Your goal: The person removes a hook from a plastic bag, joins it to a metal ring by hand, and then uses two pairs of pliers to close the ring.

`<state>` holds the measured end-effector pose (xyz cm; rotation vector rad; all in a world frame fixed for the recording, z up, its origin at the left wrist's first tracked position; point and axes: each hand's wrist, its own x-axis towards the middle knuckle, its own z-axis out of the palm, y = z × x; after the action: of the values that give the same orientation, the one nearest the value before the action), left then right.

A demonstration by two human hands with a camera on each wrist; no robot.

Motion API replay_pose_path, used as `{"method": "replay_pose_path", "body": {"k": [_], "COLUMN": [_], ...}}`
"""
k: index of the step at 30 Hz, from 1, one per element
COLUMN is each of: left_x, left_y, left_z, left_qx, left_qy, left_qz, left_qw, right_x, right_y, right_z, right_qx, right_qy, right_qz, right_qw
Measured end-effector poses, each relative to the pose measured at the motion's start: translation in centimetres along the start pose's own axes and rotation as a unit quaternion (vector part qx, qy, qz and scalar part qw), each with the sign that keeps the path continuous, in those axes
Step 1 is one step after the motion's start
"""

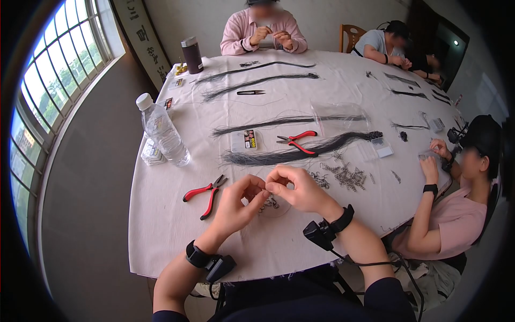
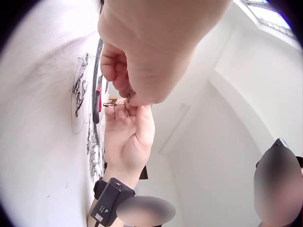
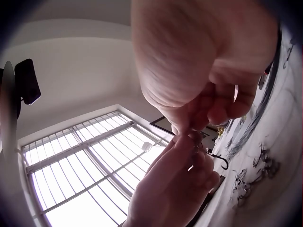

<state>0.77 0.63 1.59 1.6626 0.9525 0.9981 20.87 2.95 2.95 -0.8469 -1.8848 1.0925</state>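
Note:
In the head view my left hand point(image 1: 244, 199) and right hand point(image 1: 300, 190) meet at their fingertips, close over the tabletop. Between them is a dark fish hook point(image 2: 110, 104) joined to a small coiled metal piece point(image 2: 130, 96). The left fingers pinch at the hook; its bend point(image 3: 224, 163) sticks out past them in the right wrist view. My right thumb and index finger pinch the coiled piece, which is partly hidden by the fingertips. Just below the hands, several loose hooks point(image 1: 270, 204) lie in a clear round dish point(image 1: 279, 215).
Red-handled pliers point(image 1: 199, 192) lie left of my hands, another pair point(image 1: 300, 143) ahead. Beyond are dark strand bundles point(image 1: 279, 156), a small labelled box point(image 1: 244, 140) and scissors-like snips point(image 1: 251, 92). A coiled metal pile point(image 1: 346, 174) is right, a water bottle point(image 1: 167, 134) left. Other people sit around.

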Motion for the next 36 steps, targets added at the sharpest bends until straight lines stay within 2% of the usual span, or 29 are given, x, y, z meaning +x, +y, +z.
{"method": "replay_pose_path", "body": {"k": [3,6,12,16,21,25,28,30,31,36], "left_x": [0.2,0.1,-0.1,0.0,0.0,0.0,-0.1,0.0,0.0,0.0], "left_y": [-0.5,-0.7,-0.7,-0.6,-0.4,-0.4,-0.3,-0.6,-0.6,-0.4], "left_z": [0.5,0.5,0.2,0.4,0.1,0.1,0.1,0.0,0.0,0.2], "left_qx": [-0.022,-0.031,-0.097,-0.099,-0.101,-0.088,-0.1,-0.125,-0.125,-0.148], "left_qy": [0.038,0.034,0.02,0.03,0.045,0.05,0.092,0.123,0.125,0.151], "left_qz": [0.035,0.041,0.001,0.011,-0.014,-0.006,0.016,0.016,0.018,0.033], "left_qw": [0.998,0.998,0.995,0.995,0.994,0.995,0.991,0.984,0.984,0.977], "right_x": [0.0,0.1,0.1,0.2,0.2,0.0,0.0,0.0,0.0,-0.1], "right_y": [0.0,-0.1,-0.3,-0.3,-0.4,-0.3,-0.1,-0.9,-0.8,-0.1], "right_z": [-0.2,-0.4,-0.5,-0.4,0.1,0.3,0.1,0.0,0.4,2.8], "right_qx": [0.014,0.02,-0.005,-0.033,-0.013,0.013,0.049,-0.062,-0.062,-0.149], "right_qy": [0.0,-0.006,-0.011,-0.013,0.001,0.021,0.033,0.002,0.0,0.062], "right_qz": [-0.004,-0.004,0.0,-0.007,-0.01,-0.002,0.018,-0.034,-0.036,-0.045], "right_qw": [1.0,1.0,1.0,0.999,1.0,1.0,0.998,0.997,0.997,0.986]}}
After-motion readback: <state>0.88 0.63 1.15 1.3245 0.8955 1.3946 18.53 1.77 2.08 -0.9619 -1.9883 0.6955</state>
